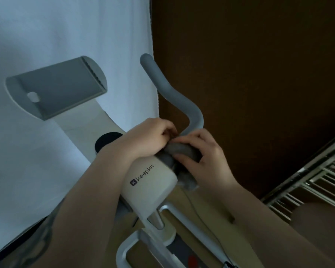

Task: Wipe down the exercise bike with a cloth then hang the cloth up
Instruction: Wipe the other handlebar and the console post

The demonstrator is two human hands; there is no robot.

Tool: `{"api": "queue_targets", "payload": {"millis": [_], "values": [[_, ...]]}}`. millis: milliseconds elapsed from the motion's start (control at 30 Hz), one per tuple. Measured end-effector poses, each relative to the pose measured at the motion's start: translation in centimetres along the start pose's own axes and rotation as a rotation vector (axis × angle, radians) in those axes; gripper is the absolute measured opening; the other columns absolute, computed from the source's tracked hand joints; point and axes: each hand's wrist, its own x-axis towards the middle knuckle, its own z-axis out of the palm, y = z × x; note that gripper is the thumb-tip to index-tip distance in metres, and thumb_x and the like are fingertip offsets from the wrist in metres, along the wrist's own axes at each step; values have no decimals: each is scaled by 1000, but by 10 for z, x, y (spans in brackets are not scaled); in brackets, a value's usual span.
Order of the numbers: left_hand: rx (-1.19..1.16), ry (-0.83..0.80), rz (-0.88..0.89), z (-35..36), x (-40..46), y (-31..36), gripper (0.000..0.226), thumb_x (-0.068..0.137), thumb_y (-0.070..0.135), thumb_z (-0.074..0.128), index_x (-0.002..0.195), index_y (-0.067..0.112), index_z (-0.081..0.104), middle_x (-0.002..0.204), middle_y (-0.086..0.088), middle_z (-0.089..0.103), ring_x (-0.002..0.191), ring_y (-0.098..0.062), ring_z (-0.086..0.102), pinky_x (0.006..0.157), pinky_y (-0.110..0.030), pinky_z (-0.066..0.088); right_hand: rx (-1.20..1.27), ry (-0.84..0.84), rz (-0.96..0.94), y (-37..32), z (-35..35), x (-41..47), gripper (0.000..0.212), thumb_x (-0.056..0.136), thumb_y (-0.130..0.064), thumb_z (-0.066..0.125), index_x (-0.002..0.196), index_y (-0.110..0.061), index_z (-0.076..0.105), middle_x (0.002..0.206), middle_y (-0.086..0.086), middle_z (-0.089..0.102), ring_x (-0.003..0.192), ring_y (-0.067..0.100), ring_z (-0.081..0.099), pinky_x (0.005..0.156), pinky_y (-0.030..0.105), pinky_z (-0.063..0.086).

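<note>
Evidently you're mid-wipe: your right hand (203,151) is curled round the grey cloth (184,150) on the exercise bike (153,184)'s handlebar (174,93) base, and your left hand (149,136) seems to pinch its edge. Other parts remain, probably, and hanging it up.

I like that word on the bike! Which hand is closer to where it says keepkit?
Left. The left hand and its wrist lie just above the keepkit logo on the bike's cream body. The right hand sits farther off, gripping the grey cloth at the handlebar.
</note>
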Motion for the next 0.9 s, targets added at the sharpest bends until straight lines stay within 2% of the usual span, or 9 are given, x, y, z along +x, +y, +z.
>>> {"api": "queue_targets", "payload": {"millis": [100,233,367,500,633,733,800,867,900], "values": [[1,0,-6,-1,0,-1,27,97,10,44,108,21,66,95,5,63,74,-1,57,69,-24,45,18,101,89,-2,3,-1,28,86,-13,69,112,-22,68,113,-6,52,101,-5,50,81,5,42],[-19,-9,-20,0,-1,0,27,97,11,45,109,23,66,99,6,66,84,-5,61,78,-25,49,-101,-4,-102,-2,5,-8,29,86,-15,67,114,-24,67,111,-12,48,96,-1,50,80,15,48],[0,-13,-27,0,-1,3,24,95,13,47,107,22,65,95,4,65,73,-5,58,68,-25,46,-44,211,116,11,0,10,28,90,-17,65,117,-22,65,113,-6,50,97,-6,49,86,20,49],[40,-21,-55,4,-2,6,19,95,16,47,107,24,60,91,4,62,78,-9,58,67,-27,45,-184,26,-90,16,-1,14,28,91,-22,63,119,-23,64,113,-8,48,96,6,53,76,26,52],[53,-69,-124,7,0,13,16,98,19,42,97,28,55,79,5,59,67,-9,54,58,-26,38,-163,129,58,18,-12,26,25,94,-25,60,118,-25,64,113,-7,48,99,12,56,81,32,53],[-37,-176,-234,-2,11,20,22,96,10,44,90,26,57,86,-3,63,76,-19,62,67,-35,52,-232,7,-46,11,-9,24,26,95,-26,57,120,-26,63,115,-6,47,98,14,54,78,35,51],[-51,-224,-268,-4,21,25,23,95,6,42,97,20,60,87,-5,65,78,-25,65,76,-41,55,-256,23,67,18,-20,40,26,95,-31,56,120,-27,62,114,-7,45,100,14,54,80,35,50],[-64,-171,-264,3,30,29,22,97,8,41,100,16,61,89,-8,66,77,-24,64,72,-38,54,-229,111,196,18,-24,47,26,95,-30,57,121,-28,62,115,-6,44,104,17,52,82,36,51],[-78,-125,-257,8,33,29,21,98,9,41,101,14,61,93,-10,66,77,-23,63,69,-35,52,-237,136,175,14,-19,44,27,94,-27,57,121,-27,62,116,-4,45,106,17,51,82,37,52]]}}
